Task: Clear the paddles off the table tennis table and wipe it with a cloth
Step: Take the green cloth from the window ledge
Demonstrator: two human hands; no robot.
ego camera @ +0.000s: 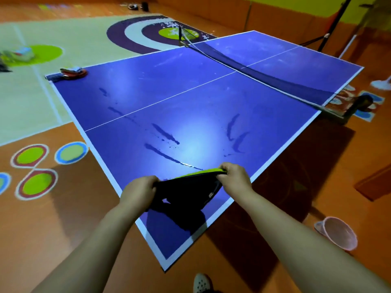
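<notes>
- Blue counter [190,81] carries wet streaks [165,132]; I judge wiping barely begun.
- Paddles [73,73] lie at 10 o'clock, uncleared.
- Left hand [138,190] and right hand [234,178]: fingers [148,187] curled on cloth [190,187] at 6 o'clock.

An orange floor [53,229] runs under everything, with a pale court panel [74,34] at the far left. Painted on that panel are dark and grey target rings [135,32] and a green disc [45,52], on which blurred clutter [21,53] lies. Three ringed green circles [30,155] and a blue-ringed one [72,152] mark the near left floor. A dark net [264,66] stretches between two posts. A pink mesh basket [336,233] sits at the lower right, and a white shoe [202,283] shows at the bottom edge. A black stand [336,22] rises before the yellow wall [296,5].
</notes>
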